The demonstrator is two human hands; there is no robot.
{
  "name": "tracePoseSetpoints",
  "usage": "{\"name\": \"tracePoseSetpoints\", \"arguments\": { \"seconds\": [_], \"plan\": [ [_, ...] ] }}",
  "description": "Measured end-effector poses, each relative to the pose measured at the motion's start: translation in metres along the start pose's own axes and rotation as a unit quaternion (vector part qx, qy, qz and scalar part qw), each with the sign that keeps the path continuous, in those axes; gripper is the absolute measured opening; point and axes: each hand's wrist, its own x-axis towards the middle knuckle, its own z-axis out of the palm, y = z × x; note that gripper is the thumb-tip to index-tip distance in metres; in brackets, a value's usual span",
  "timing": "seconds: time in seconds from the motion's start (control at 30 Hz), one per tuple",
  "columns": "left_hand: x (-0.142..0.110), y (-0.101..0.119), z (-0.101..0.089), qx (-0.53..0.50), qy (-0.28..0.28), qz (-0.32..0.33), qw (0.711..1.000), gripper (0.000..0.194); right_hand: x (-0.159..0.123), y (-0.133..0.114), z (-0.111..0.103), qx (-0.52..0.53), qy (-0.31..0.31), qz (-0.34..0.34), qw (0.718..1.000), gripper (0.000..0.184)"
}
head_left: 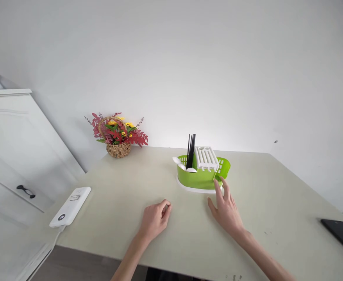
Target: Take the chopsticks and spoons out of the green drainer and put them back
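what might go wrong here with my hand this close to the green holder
The right hand has its fingers at the front right end of the green holder, so a bump might shift it. The black sticks stand well above the rim, so a jolt could make them lean or rattle. Separately, the white cable hangs past the table edge; a snag might tug the power bank.

Pale table [113,199] carries flower basket [118,150], white power bank [72,206], green caddy [193,180], black phone [342,235] far right.
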Motion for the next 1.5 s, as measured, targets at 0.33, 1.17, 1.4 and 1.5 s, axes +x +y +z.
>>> {"name": "tracePoseSetpoints", "arguments": {
  "seconds": [0.33, 1.17, 1.4, 1.5],
  "plan": [
    [-0.002, 0.003, -0.003, -0.011, 0.005, 0.007, 1.000, 0.026, -0.014, -0.014, -0.011, -0.013, -0.012, -0.027, 0.999, 0.075],
    [0.200, 0.105, -0.076, -0.328, 0.203, -0.085, 0.919, 0.047, -0.026, 0.058, -0.014, 0.059, -0.007, 0.077, 0.995, 0.074],
    [0.238, 0.100, -0.071, -0.308, 0.074, -0.119, 0.941, 0.054, -0.025, 0.058, -0.011, 0.061, -0.009, 0.080, 0.995, 0.069],
    [0.247, 0.100, -0.073, -0.301, 0.026, -0.083, 0.950, 0.049, -0.025, 0.058, -0.009, 0.056, -0.014, 0.085, 0.995, 0.066]
  ]
}}
